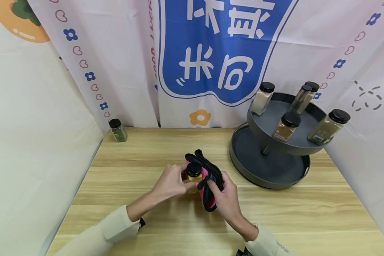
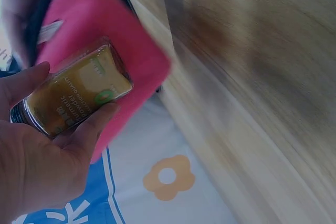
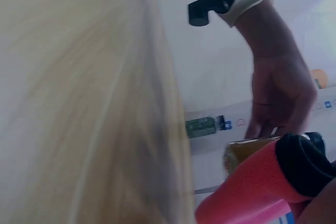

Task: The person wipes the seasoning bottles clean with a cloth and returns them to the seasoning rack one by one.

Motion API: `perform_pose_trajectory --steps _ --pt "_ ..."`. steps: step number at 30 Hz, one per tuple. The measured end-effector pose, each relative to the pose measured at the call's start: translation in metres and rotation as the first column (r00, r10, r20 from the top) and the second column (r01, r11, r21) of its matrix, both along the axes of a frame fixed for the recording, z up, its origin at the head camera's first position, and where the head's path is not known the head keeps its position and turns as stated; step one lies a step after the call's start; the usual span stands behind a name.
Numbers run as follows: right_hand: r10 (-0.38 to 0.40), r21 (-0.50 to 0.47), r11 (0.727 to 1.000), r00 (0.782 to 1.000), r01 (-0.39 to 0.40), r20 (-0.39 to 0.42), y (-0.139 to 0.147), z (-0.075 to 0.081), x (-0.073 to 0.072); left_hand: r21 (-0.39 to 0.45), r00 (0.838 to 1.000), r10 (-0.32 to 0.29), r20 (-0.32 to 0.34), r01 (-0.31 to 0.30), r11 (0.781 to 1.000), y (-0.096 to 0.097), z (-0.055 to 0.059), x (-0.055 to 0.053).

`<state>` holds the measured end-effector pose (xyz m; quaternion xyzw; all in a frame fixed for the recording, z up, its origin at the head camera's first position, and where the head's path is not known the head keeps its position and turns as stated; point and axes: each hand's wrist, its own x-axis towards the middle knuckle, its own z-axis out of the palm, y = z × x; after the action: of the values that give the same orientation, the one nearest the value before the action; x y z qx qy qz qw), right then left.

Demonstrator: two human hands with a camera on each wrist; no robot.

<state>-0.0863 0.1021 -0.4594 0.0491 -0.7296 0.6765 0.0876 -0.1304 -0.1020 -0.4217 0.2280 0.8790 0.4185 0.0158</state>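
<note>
My left hand (image 1: 170,183) grips a square jar of turmeric powder (image 2: 79,90) with a black lid, its label facing the left wrist camera. The jar stays above the table, close against a pink cloth pouch (image 2: 139,59) with black trim. That pouch is in my right hand (image 1: 227,201), the thumb and fingers pinching its black edge (image 1: 216,174). A small white tag (image 2: 50,31) shows near the trim. In the right wrist view, the pouch covers part of the jar (image 3: 239,153).
A dark two-tier round rack (image 1: 270,176) stands at the right. Several black-lidded spice jars are on its upper tier, among them a brown one (image 1: 284,131). At the table's back left corner is a jar of green herbs (image 1: 119,133). Printed curtains (image 1: 128,71) hang behind.
</note>
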Motion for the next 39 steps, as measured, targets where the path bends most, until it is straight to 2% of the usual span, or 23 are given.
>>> perform_pose_trajectory --steps 3,6,8,13,19,26,32,34,39 --pt "-0.006 -0.043 0.999 0.999 0.004 -0.041 0.0 0.008 0.004 -0.009 1.0 -0.009 -0.002 0.009 1.0 -0.001 0.0 0.0" --pt "-0.009 -0.043 0.999 0.996 0.005 -0.089 0.001 0.011 0.006 -0.017 1.0 -0.013 0.004 0.013 1.0 -0.001 0.001 0.0" --pt "-0.008 -0.012 1.0 0.997 0.007 -0.077 0.001 0.01 0.005 -0.016 1.0 -0.018 0.004 0.018 1.0 -0.001 0.002 0.0" --pt "0.003 0.045 0.999 1.0 -0.004 0.021 0.0 0.005 0.001 -0.012 1.0 -0.03 -0.006 0.03 0.999 -0.002 0.001 0.0" --pt "-0.009 -0.024 1.0 0.998 0.008 -0.07 0.0 0.009 0.002 -0.032 1.0 -0.031 -0.008 0.03 0.999 -0.001 -0.001 0.001" --pt "0.021 0.035 0.999 1.0 -0.021 -0.019 0.001 0.005 -0.004 -0.029 1.0 -0.017 0.004 0.017 0.999 -0.001 0.003 0.003" --pt "-0.003 -0.036 0.999 0.991 -0.001 -0.136 0.003 0.009 -0.004 -0.05 1.0 -0.017 -0.015 0.016 0.999 0.0 0.005 0.002" --pt "-0.01 -0.024 1.0 0.993 0.007 -0.12 0.002 0.007 -0.003 -0.052 1.0 -0.019 -0.022 0.018 0.999 0.0 0.005 0.001" --pt "0.005 0.011 1.0 1.0 -0.005 0.009 -0.001 -0.002 -0.003 -0.046 1.0 -0.024 -0.007 0.024 0.999 -0.001 0.007 0.001"
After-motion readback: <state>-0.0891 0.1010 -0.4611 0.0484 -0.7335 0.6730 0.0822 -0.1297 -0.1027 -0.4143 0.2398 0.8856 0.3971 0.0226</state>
